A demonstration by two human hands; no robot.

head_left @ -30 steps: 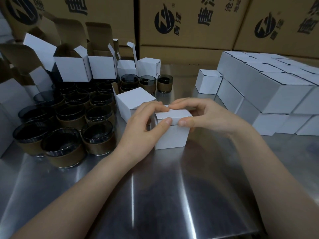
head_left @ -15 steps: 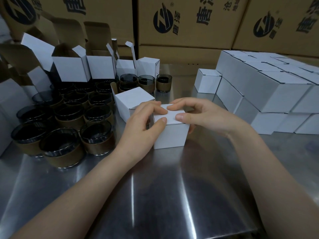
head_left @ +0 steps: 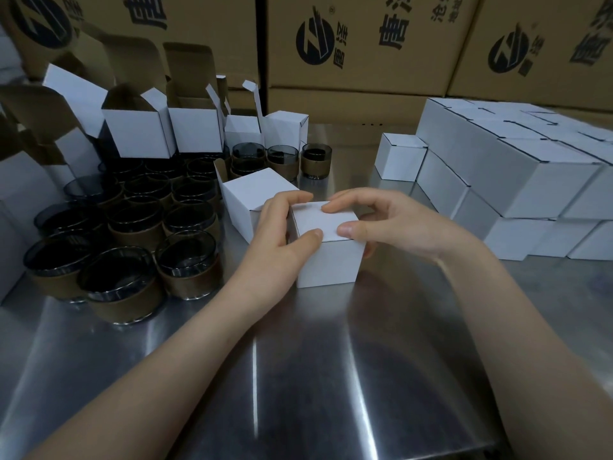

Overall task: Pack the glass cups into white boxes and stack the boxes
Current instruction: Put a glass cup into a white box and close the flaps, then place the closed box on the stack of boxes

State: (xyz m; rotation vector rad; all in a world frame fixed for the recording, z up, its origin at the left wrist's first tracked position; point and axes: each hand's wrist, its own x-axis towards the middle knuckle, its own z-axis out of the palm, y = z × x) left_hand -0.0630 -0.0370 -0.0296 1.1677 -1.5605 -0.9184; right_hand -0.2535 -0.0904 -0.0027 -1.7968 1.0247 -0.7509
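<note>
Glass cups crowd the left of the counter; at centre the left hand and right hand grasp a white box with curled fingers, thumbs pressing its lid down. Closing seems nearly done, so next comes carrying it right onto the stack.

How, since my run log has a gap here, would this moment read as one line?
phase: closing box; small white cardboard box: closed, on shiny steel table; left grip: holds box; right grip: pinches box top
</note>
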